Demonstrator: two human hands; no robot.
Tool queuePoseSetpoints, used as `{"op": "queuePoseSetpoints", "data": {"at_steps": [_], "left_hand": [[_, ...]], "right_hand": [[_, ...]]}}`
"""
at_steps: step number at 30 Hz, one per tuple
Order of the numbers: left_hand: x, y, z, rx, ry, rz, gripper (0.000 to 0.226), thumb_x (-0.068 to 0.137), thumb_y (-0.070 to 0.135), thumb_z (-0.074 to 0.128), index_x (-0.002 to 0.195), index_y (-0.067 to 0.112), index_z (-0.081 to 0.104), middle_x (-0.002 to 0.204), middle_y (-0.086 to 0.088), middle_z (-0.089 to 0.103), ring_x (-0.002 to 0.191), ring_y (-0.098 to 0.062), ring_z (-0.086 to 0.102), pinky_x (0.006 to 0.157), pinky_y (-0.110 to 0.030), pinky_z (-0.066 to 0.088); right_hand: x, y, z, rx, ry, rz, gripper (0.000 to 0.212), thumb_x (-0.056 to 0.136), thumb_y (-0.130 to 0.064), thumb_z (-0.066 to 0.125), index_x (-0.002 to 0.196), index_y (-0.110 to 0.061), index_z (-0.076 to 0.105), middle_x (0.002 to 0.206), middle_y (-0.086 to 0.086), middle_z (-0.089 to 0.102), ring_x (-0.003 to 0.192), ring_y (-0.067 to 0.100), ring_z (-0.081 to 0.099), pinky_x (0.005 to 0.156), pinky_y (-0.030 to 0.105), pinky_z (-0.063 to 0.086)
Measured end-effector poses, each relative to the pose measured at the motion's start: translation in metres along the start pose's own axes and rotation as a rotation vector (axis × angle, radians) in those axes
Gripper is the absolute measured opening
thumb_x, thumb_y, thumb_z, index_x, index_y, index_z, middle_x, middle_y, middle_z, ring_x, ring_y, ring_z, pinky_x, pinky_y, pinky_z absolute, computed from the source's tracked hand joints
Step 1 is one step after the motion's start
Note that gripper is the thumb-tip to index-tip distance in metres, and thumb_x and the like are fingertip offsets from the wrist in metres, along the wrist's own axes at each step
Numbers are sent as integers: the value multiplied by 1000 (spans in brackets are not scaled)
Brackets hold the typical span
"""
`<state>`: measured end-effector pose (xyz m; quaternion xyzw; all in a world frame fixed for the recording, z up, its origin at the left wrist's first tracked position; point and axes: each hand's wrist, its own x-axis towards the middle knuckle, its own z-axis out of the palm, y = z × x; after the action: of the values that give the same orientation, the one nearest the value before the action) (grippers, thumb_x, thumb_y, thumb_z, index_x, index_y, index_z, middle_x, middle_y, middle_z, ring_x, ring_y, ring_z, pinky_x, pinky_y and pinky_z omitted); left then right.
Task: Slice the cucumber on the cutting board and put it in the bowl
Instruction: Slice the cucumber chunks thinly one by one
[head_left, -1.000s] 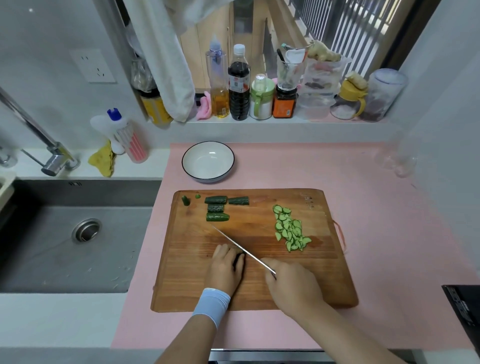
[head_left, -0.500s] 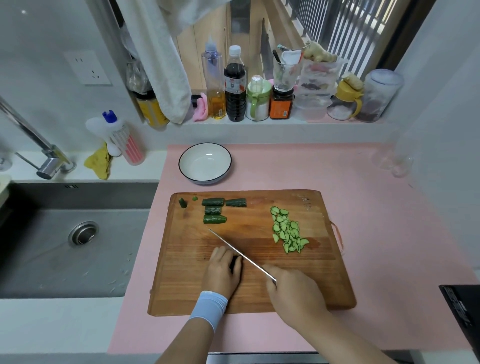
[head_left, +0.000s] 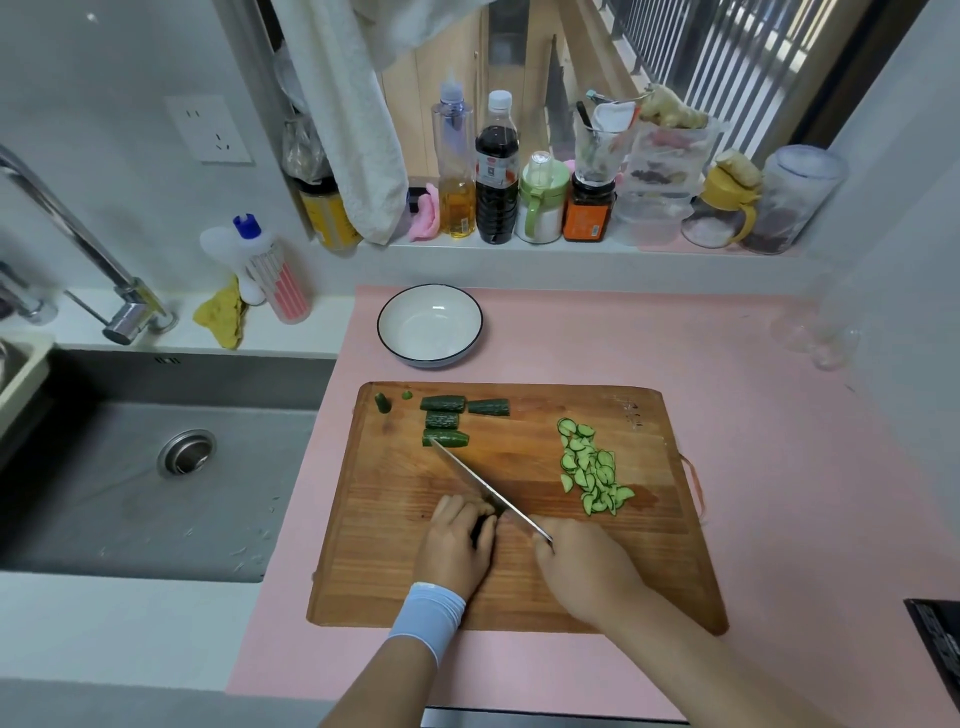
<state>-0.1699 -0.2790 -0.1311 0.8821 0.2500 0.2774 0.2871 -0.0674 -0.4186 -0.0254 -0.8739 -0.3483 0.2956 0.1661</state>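
Left hand (head_left: 457, 545) fingers are curled down over a dark green cucumber piece (head_left: 482, 524), pinning it to the wood; we only see a sliver of it between the knuckles. Right hand (head_left: 584, 569) is clenched round the handle of the knife (head_left: 485, 491), with the handle hidden in the fist. The thin, shiny steel blade runs flat-sided against the left knuckles and away from both hands. A pale blue ribbed wristband (head_left: 428, 616) sits just behind the left hand. Under both hands is the cutting board (head_left: 545, 603), rectangular, with streaky brown grain. Beyond the right fingers lies a loose heap of thin half-moon slices (head_left: 592, 475), pale green with dark rims, not yet in the bowl. Beyond the left fingers are four stubby, bumpy-skinned chunks (head_left: 444, 421). Farther out past those is the round white bowl (head_left: 405, 340), dark-rimmed and glossy, showing just its white inside. The board sits on a smooth pink mat (head_left: 753, 415), and a grey steel sink (head_left: 130, 493) is out to the left. Versus half a second ago, the blade tip now reaches the nearest chunk, where before it stopped short; the grips, heap and chunks are unchanged.
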Motion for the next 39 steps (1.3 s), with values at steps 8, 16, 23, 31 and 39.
{"op": "queuePoseSetpoints", "data": {"at_steps": [8, 16, 23, 31, 39], "left_hand": [[0, -2, 1, 28, -16, -25, 11, 80, 5, 70, 89, 11, 69, 88, 1, 64, 82, -19, 56, 85, -14, 39], [-2, 1, -1, 48, -14, -59, 18, 88, 25, 58, 86, 11, 69, 89, 1, 66, 86, -18, 58, 85, -19, 44], [-1, 0, 1, 17, 10, -53, 11, 78, 7, 76, 83, 12, 68, 85, 4, 63, 82, -12, 54, 83, -13, 41], [-2, 0, -2, -1, 7, -27, 9, 79, 9, 74, 86, 10, 68, 85, 1, 60, 83, -14, 52, 86, -10, 36], [-2, -2, -3, -15, 8, -38, 6, 81, 9, 69, 79, 13, 65, 81, 2, 59, 78, -16, 53, 79, -15, 38]], "right_hand": [[-13, 5, 14, -132, 98, -61, 43, 103, -40, 37, 144, -45, 46, 97, -2, 73, 90, 22, 68, 74, 33, 52], [-28, 25, 2, -119, 78, -107, 41, 103, -37, 38, 141, -42, 51, 102, -4, 73, 94, 20, 67, 78, 33, 53], [-16, 23, 2, -82, 28, -97, 35, 101, -34, 41, 131, -38, 60, 99, -6, 73, 88, 18, 65, 71, 28, 47], [2, 2, 5, -82, 22, -71, 33, 100, -33, 42, 125, -36, 62, 92, -4, 72, 84, 20, 65, 67, 28, 43], [-6, -5, 8, -148, 60, -60, 27, 100, -33, 39, 116, -37, 61, 88, -2, 70, 86, 24, 65, 73, 34, 52]]}}
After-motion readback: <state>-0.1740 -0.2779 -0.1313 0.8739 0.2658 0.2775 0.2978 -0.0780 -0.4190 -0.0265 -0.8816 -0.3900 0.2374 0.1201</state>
